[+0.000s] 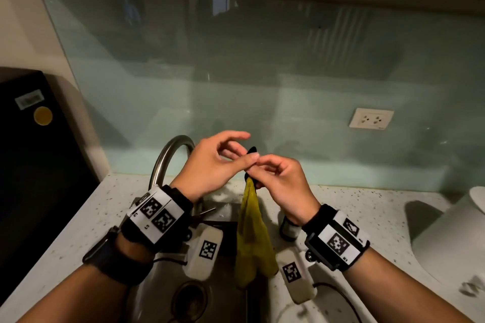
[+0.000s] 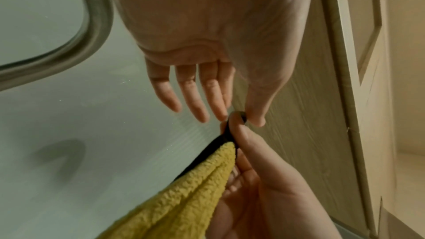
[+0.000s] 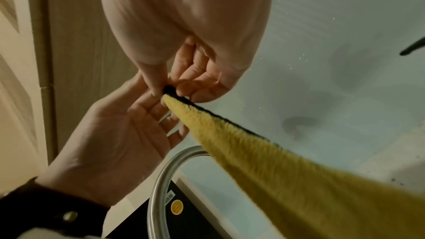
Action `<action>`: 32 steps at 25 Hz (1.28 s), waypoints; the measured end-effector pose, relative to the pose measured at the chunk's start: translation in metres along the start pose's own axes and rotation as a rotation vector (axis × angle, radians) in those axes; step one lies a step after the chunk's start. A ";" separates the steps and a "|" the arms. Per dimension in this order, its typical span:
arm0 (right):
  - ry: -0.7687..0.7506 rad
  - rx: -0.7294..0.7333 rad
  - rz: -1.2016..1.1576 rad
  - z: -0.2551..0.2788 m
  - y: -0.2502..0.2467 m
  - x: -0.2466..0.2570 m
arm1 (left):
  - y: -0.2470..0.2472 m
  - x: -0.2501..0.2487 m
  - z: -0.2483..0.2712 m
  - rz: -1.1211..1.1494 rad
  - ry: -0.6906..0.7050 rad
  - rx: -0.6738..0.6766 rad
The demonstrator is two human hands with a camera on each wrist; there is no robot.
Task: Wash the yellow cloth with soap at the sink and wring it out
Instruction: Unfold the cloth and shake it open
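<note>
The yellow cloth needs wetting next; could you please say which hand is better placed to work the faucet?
Left, probably. The right hand pinches the yellow cloth by its black corner, while the left hand, fingers straight, sits right beside the faucet.

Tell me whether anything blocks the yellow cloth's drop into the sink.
Nothing visible does. The yellow terry cloth, pinched by the right hand, hangs above the steel sink, near its right side; the curved steel tap stands left, clear of it.

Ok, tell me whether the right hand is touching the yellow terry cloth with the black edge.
Touching. The right wrist view shows the right hand pinching the black-edged corner of the yellow terry cloth between thumb and fingers.
</note>
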State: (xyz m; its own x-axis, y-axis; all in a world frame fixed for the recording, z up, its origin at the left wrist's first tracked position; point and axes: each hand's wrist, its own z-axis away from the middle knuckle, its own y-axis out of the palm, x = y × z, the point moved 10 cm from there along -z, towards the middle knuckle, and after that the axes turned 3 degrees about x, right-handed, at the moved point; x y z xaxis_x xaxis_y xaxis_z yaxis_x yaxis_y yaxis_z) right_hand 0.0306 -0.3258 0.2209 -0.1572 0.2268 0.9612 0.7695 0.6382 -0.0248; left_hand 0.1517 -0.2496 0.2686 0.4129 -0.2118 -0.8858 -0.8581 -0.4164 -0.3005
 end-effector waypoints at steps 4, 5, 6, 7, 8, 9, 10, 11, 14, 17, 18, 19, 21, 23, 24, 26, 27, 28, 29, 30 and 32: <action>-0.051 0.005 0.044 0.002 -0.003 0.007 | 0.005 0.005 -0.005 0.101 -0.060 -0.019; -0.057 0.017 0.044 0.002 -0.004 0.008 | 0.005 0.009 -0.006 0.163 -0.091 -0.031; -0.065 0.031 0.046 0.003 -0.004 0.010 | 0.004 0.013 -0.006 0.214 -0.122 -0.048; -0.073 0.036 0.039 0.003 -0.004 0.011 | 0.002 0.016 -0.005 0.250 -0.143 -0.064; -0.081 0.037 0.021 0.003 -0.005 0.012 | 0.001 0.018 -0.006 0.271 -0.153 -0.072; -0.080 0.033 -0.004 0.003 -0.005 0.011 | 0.001 0.018 -0.007 0.282 -0.154 -0.064; -0.072 0.034 -0.032 0.002 -0.005 0.010 | 0.002 0.017 -0.007 0.285 -0.149 -0.045; -0.068 0.036 -0.060 0.001 -0.005 0.010 | 0.004 0.015 -0.008 0.283 -0.144 -0.017; -0.107 -0.004 -0.094 -0.002 -0.011 0.015 | 0.011 0.013 -0.007 0.296 -0.137 0.075; -0.058 -0.079 -0.191 -0.007 -0.010 0.009 | 0.019 0.010 -0.007 0.348 -0.142 0.147; -0.005 -0.093 -0.253 -0.009 -0.006 0.003 | 0.020 0.007 -0.007 0.344 -0.117 0.164; 0.031 -0.101 -0.274 -0.011 -0.004 0.000 | 0.021 0.001 -0.008 0.310 -0.079 0.172; 0.037 -0.089 -0.171 -0.014 -0.005 0.004 | 0.020 -0.008 -0.010 0.194 0.008 0.183; 0.017 -0.055 -0.078 -0.019 -0.008 0.015 | 0.017 -0.013 -0.015 0.105 0.051 0.156; 0.011 -0.064 -0.062 -0.022 -0.012 0.020 | 0.013 -0.012 -0.017 0.105 0.055 0.104; 0.004 -0.139 -0.082 -0.032 -0.024 0.024 | 0.003 -0.006 -0.018 0.153 0.042 -0.042; 0.003 -0.191 -0.113 -0.040 -0.032 0.025 | -0.003 0.001 -0.014 0.184 0.022 -0.101; -0.006 -0.254 -0.133 -0.050 -0.045 0.026 | -0.004 0.006 -0.010 0.220 0.012 -0.122; -0.021 -0.319 -0.134 -0.061 -0.059 0.028 | -0.004 0.012 -0.004 0.250 0.007 -0.121; -0.048 -0.378 -0.107 -0.073 -0.075 0.032 | -0.004 0.017 0.003 0.264 0.000 -0.110; -0.137 -0.475 -0.033 -0.099 -0.105 0.051 | -0.004 0.025 0.011 0.298 -0.032 -0.060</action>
State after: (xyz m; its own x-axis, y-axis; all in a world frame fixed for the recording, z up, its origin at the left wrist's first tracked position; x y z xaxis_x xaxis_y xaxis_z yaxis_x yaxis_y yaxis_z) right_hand 0.0030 -0.4544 0.3000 -0.2414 0.3270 0.9137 0.9549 0.2479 0.1636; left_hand 0.1622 -0.2438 0.2437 0.1353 -0.3053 -0.9426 -0.9200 -0.3919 -0.0051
